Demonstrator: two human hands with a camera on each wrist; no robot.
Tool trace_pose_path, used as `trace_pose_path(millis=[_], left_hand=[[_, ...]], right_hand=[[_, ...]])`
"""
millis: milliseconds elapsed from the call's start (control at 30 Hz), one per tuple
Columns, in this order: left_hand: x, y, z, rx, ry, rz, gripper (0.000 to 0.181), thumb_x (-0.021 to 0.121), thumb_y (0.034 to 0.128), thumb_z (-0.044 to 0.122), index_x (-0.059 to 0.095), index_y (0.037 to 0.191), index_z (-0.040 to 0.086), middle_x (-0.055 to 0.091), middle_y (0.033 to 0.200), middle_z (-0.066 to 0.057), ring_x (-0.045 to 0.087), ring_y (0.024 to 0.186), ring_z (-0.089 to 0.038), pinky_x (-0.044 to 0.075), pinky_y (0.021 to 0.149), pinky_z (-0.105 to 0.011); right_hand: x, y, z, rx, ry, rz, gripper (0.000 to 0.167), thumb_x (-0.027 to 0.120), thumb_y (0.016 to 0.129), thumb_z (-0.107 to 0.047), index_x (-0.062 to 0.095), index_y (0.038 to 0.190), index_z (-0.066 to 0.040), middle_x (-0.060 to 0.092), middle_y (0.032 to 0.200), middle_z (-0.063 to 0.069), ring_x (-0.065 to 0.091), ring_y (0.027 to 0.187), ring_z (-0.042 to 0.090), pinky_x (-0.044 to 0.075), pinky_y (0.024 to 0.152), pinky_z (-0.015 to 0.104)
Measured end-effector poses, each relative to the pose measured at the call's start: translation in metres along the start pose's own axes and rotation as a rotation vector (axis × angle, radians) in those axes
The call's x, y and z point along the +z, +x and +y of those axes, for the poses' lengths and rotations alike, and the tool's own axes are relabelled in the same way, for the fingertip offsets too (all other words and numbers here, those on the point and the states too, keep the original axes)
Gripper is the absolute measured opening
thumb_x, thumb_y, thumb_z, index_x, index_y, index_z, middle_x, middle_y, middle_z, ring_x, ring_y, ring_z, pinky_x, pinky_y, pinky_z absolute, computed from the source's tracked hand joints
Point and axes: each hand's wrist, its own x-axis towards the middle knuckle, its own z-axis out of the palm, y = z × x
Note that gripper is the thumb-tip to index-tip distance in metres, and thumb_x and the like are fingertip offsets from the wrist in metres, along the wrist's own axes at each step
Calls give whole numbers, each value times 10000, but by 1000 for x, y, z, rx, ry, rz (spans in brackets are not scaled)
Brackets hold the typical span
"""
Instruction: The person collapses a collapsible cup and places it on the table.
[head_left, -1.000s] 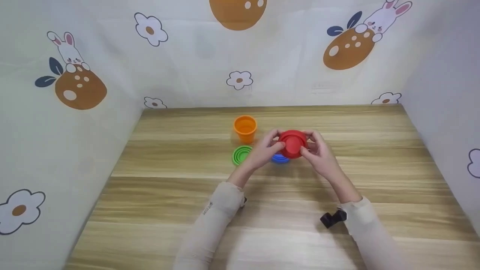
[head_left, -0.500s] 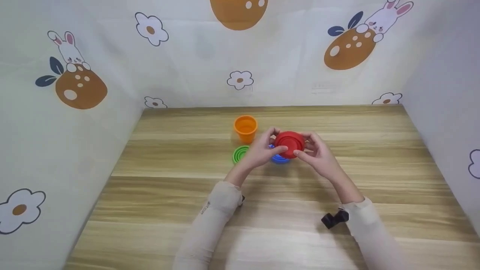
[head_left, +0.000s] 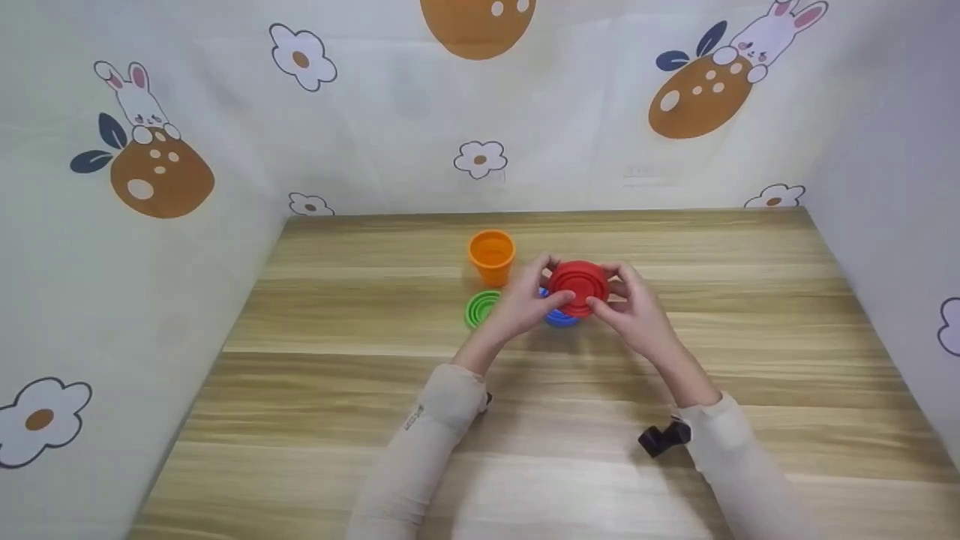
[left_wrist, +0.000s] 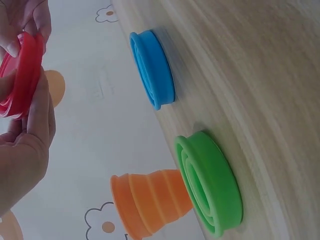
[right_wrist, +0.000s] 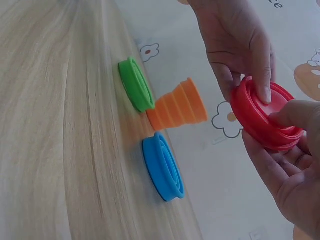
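Note:
Both hands hold a red collapsible cup, folded into a flat ringed disc and raised above the table. My left hand grips its left rim, and my right hand grips the right rim. In the right wrist view, both thumbs press on the middle of the red cup while fingers support it from behind. Partly hidden below it lies a flat blue collapsible cup. A flat green collapsible cup rests to its left, partly covered by the left hand in the head view.
An orange collapsible cup stands upright and extended behind the green one. The wooden table meets a patterned wall covering at its back and sides. A black wrist camera sits at the right cuff.
The red cup has shifted slightly left, with both thumbs now nearer its centre. Its raised middle has sunk, so concentric rings show. The blue, green and orange cups have stayed put.

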Motion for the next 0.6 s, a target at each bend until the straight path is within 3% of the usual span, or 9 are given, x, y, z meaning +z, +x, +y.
trace_pose_path(millis=[233,367,467,600], left_hand=[[-1,-1,0,24,-44,14,312,674,936,80,554,1222,43,626,1235,-138,642,1096,-289,599,914,-325],[-2,-1,0,35,-77,23,281,668,938,66,574,1201,40,642,1239,-140,632,1131,-289,591,938,-330],[-1,-1,1,34,-84,41,272,674,927,43,585,1184,35,651,1219,-144,628,1128,-280,588,944,-331],[0,0,0,68,-94,72,249,681,906,-7,597,1140,-4,646,1172,-179,623,1119,-293,590,939,-352]], right_hand=[[-3,1,2,-27,-10,36,403,694,890,24,532,1257,65,606,1190,206,622,1012,118,579,824,160],[-6,0,5,-56,16,54,371,698,879,41,555,1220,77,594,1166,171,610,1046,169,579,833,160],[-7,0,5,-36,55,50,365,691,901,-2,549,1227,80,583,1203,169,611,1079,203,577,858,169],[-10,0,6,31,88,39,370,620,977,-110,528,1290,64,599,1264,212,656,1054,117,580,890,204]])
